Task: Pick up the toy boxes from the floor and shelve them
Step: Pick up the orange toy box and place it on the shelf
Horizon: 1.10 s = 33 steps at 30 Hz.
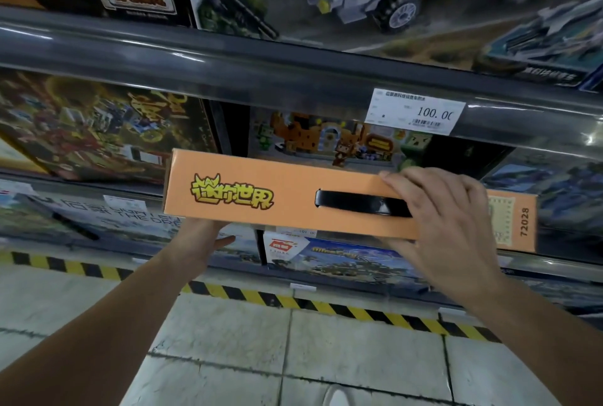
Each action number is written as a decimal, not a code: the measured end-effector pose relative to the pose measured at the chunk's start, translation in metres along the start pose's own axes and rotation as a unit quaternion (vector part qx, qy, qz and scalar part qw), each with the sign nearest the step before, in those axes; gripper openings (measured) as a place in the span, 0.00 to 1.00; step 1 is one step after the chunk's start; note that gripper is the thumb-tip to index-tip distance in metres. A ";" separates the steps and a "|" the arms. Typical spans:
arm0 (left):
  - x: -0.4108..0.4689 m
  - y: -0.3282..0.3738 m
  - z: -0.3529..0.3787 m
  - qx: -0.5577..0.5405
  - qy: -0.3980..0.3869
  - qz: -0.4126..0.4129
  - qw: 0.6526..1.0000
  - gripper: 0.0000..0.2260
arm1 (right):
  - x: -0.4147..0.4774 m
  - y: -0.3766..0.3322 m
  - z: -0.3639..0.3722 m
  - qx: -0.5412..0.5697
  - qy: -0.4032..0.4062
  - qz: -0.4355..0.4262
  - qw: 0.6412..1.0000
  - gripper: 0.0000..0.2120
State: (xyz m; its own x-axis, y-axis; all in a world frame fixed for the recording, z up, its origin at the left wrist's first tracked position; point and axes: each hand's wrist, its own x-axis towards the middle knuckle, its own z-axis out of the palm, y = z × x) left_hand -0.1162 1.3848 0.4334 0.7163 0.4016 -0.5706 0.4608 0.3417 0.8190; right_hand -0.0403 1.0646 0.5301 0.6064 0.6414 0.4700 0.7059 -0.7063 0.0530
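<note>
We are looking from a single wide-angle camera worn on the head, facing forward and tilting down. The shelf rail (pixel 293 79) is running close across the upper frame, bowing with the lens. The orange box (pixel 261 196) is sitting near, mid-frame. The left forearm (pixel 114 324) and right forearm (pixel 522 324) are filling the lower corners, over floor tiles (pixel 228 340) and striped tape (pixel 359 311).

One orange box (pixel 287 196), two hands (pixel 208 240) (pixel 447 219), one legible price tag (pixel 414 111)
</note>
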 end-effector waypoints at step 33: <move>0.074 0.036 0.035 0.078 0.017 -0.014 0.997 0.38 | -0.008 0.046 0.067 -0.012 0.002 0.122 0.992 0.28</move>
State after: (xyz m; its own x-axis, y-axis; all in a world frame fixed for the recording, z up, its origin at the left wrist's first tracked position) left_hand -0.0286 1.3973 0.4229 0.6853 0.4239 -0.5922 0.5572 0.2185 0.8011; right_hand 0.0120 1.0471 0.4701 0.7571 0.4484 0.4752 0.5289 -0.8476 -0.0427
